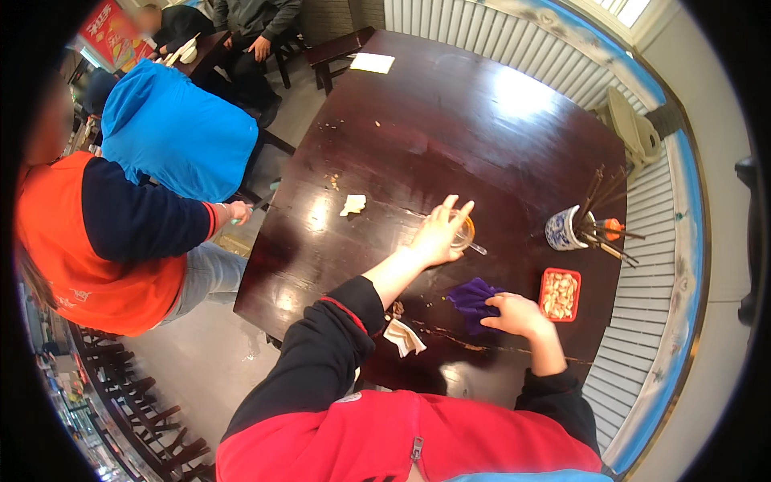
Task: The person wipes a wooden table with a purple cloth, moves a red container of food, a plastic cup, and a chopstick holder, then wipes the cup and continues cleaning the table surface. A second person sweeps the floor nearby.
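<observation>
On a dark wooden table [433, 162], my left hand [438, 235] reaches over a small glass jar or bowl [465, 234] with an orange-brown rim and a clear spoon handle sticking out. The fingers curl around its far and left sides. My right hand [515, 314] rests on a crumpled purple cloth [473, 301], fingers bent over its right part; how firmly it is pressed or pinched does not show. Just right of that hand lies a red tray of garlic cloves [560, 295]. A crumpled napkin [405, 337] lies near my left forearm, beside small brown scraps.
A blue-and-white pot of chopsticks [565, 229] stands by an orange-capped bottle [613, 229] at the right edge. Another crumpled tissue [353, 205], crumbs and a white paper [372, 62] lie farther off. A person in an orange vest [108, 241] stands at the left; others sit beyond.
</observation>
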Action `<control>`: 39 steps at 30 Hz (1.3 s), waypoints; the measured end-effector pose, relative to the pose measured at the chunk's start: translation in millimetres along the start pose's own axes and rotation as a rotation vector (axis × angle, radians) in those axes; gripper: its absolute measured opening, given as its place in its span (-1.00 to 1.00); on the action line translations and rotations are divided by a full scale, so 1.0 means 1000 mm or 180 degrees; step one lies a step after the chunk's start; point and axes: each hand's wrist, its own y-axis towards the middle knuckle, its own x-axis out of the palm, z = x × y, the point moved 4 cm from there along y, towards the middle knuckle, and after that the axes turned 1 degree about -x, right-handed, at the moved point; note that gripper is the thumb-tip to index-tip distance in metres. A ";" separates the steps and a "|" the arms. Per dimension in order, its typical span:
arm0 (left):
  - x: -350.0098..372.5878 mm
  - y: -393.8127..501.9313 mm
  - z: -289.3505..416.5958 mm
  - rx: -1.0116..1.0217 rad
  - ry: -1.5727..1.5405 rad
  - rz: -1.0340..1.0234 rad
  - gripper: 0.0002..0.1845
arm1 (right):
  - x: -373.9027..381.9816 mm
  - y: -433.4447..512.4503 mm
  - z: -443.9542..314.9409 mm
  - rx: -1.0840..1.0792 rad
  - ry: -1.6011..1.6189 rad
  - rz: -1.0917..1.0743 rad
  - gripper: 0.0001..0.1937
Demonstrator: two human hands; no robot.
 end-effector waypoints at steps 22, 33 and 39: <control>-0.098 -0.229 -0.243 -0.2959 0.1016 0.2296 -0.25 | -0.213 0.629 -0.123 0.0239 -0.0418 0.1878 -0.56; -0.097 -0.223 -0.246 -0.2990 0.1142 0.2373 -0.29 | -0.254 0.488 -0.080 -0.0223 0.1500 0.2894 -0.65; -0.100 -0.223 -0.253 -0.2736 0.1253 0.2550 -0.29 | -0.260 0.247 -0.038 -0.0843 0.3212 0.1919 -0.66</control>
